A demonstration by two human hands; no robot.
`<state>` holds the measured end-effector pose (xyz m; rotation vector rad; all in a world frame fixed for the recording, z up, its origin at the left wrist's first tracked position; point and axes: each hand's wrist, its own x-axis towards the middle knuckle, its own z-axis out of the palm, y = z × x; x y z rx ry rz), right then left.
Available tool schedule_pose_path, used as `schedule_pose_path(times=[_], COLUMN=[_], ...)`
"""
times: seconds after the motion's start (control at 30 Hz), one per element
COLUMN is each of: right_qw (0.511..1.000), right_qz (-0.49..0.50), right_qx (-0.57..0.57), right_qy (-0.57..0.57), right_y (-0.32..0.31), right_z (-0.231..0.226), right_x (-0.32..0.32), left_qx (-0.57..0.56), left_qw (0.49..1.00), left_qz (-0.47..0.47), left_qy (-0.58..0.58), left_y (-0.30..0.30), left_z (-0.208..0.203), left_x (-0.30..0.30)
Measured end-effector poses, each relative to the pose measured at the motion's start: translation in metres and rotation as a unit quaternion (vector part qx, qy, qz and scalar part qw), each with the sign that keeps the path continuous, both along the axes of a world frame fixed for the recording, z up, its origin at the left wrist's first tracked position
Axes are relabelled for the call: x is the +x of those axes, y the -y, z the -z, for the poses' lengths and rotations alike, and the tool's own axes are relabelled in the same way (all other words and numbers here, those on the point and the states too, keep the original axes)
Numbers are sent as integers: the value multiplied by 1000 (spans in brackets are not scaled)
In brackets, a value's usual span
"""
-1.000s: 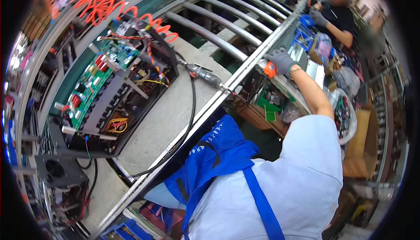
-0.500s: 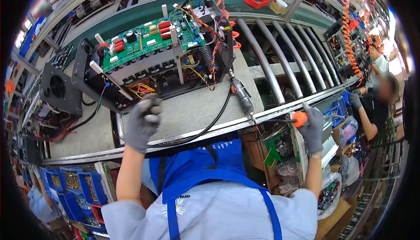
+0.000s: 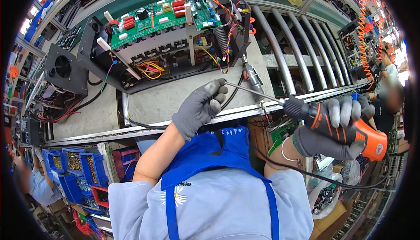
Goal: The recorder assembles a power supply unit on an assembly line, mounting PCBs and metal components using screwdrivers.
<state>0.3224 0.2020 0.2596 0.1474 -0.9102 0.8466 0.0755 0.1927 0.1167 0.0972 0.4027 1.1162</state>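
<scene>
My right hand (image 3: pixel 337 130), in a grey glove, is wrapped round an orange and black electric screwdriver (image 3: pixel 319 116). Its long bit (image 3: pixel 258 93) points left toward my left hand (image 3: pixel 202 108). The gloved thumb and finger of that hand pinch at the bit's tip, where something small and dark shows, too small to name. Just beyond stands an open black chassis (image 3: pixel 170 71) with a green circuit board (image 3: pixel 153 24) on top and bundles of coloured wires. A second, slimmer power driver (image 3: pixel 252 79) lies on the bench behind the bit.
A black fan housing (image 3: pixel 63 69) stands at the left. Metal rollers (image 3: pixel 280 51) run to the right of the chassis. Blue bins (image 3: pixel 92 170) of small hardware sit at lower left. A dark cable hangs from the electric screwdriver across my right forearm. A co-worker (image 3: pixel 387 108) is at far right.
My right hand has raised the electric screwdriver over the bench edge, its bit pointing left. My left hand has moved right, from the chassis front to the bit's tip. The view has shifted slightly.
</scene>
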Motion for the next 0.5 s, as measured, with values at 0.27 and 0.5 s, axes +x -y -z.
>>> schedule_pose_path(times=[0.27,0.5], right_qw=[999,997], right_qz=[-16,-35], right_qx=[-3,-3], right_qy=[47,62], right_y=[-16,-15], right_z=[2,-5], right_x=[-35,-51], left_qx=[-46,-42], left_qw=[996,994], left_qz=[-23,-55], left_qy=[71,89], left_y=[-3,-7], left_z=[-1,1], left_x=[-13,-19])
